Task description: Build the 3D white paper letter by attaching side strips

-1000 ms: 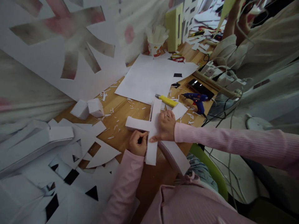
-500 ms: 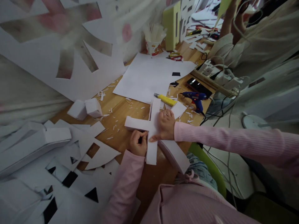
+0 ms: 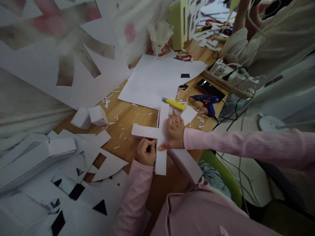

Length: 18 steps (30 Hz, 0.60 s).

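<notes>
A white paper shape (image 3: 161, 131) is lying on the desk (image 3: 129, 116) between the two hands, its long bar running from 12 o'clock to 6 and a shorter arm pointing to 9. The left hand (image 3: 146, 152) is resting at 7 from the crossing, curled, its fingertips together and touching the inner corner under that arm; the view is too dim to tell whether they are pinching the wall or only pressing it. The right hand (image 3: 175, 134) is clamping the long bar from 3, its thumb lying across the face. Neither hand is clearly nearer. A second white bar (image 3: 185, 164) is slanting towards 5, its outer end nearing the lap. At 1, a yellow cutter (image 3: 175, 104) is lying just beside the far end; a glue gun (image 3: 206, 102) is pointing inward from 2. Room is opening towards 10, with scraps (image 3: 106, 103) littering the wood, while a paper pile (image 3: 66, 164) is crowding 8.
</notes>
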Available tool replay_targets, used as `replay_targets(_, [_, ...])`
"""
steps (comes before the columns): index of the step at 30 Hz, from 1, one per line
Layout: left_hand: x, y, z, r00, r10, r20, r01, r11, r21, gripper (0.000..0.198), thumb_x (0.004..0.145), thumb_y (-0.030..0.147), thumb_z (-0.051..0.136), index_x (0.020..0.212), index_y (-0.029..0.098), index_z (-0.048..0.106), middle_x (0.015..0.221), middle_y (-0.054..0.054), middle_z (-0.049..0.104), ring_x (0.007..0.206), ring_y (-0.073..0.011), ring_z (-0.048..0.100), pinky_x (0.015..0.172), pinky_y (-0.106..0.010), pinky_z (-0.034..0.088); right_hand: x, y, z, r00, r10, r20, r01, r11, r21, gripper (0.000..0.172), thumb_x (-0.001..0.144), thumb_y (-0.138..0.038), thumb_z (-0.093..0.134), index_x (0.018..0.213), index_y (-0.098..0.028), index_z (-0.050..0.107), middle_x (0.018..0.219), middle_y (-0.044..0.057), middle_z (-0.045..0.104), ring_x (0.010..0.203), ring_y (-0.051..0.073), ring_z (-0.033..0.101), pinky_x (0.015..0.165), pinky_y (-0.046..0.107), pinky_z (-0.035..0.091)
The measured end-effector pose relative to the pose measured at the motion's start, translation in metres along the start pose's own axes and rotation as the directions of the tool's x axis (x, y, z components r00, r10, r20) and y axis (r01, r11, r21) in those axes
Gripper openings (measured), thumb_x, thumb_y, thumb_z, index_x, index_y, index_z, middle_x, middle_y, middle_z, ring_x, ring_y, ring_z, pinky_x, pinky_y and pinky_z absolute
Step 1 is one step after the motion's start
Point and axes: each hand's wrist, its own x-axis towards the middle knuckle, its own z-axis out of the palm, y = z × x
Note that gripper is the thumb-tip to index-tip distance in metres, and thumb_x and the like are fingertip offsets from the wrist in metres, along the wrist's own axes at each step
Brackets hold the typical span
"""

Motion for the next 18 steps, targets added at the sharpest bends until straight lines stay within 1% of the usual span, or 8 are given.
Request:
replay_targets(7, [-0.003,-0.005,0.002,1.000,-0.025,0.010,0.025,0.999,-0.030,0.028,0.091,0.029,0.058,0.068,0.014,0.054,0.064,0.004,0.053,0.060,-0.0086,0.053,0.057,-0.023,0.047,0.001,-0.002,0.000,1.000,0.022,0.006,-0.022,1.000,-0.011,0.115,0.030,-0.090,0.063,0.104,-0.002,0.054,0.113,0.031,0.054,0.111,0.045,0.047,0.106,0.057,0.024])
replay_targets(9, [-0.005,-0.008,0.003,0.999,-0.035,0.012,0.035,0.999,-0.035,0.028,0.091,0.030,0.057,0.069,0.014,0.054,0.065,0.004,0.053,0.060,-0.0087,0.053,0.058,-0.024,0.048,0.001,-0.001,0.000,1.000,0.019,0.005,-0.019,1.000,-0.009,0.113,0.032,-0.089,0.064,0.105,-0.004,0.054,0.115,0.031,0.054,0.111,0.045,0.047,0.105,0.057,0.025])
replay_targets(13, [-0.006,-0.013,0.002,0.999,-0.037,0.031,0.039,0.998,-0.051,0.026,0.091,0.033,0.057,0.073,0.014,0.057,0.068,0.003,0.057,0.062,-0.0094,0.056,0.061,-0.025,0.050,0.002,0.002,0.002,1.000,0.014,-0.008,-0.014,1.000,-0.008,0.105,0.039,-0.090,0.061,0.105,-0.009,0.052,0.117,0.027,0.055,0.114,0.044,0.049,0.104,0.058,0.026])
replay_targets(18, [-0.004,-0.018,0.001,0.998,-0.043,0.053,0.048,0.995,-0.087,0.024,0.092,0.035,0.057,0.080,0.014,0.060,0.074,0.001,0.061,0.066,-0.0102,0.059,0.062,-0.026,0.052,0.003,0.005,0.004,1.000,0.007,-0.024,-0.007,1.000,-0.005,0.110,0.033,-0.087,0.066,0.108,-0.007,0.052,0.118,0.027,0.054,0.115,0.044,0.048,0.105,0.056,0.027])
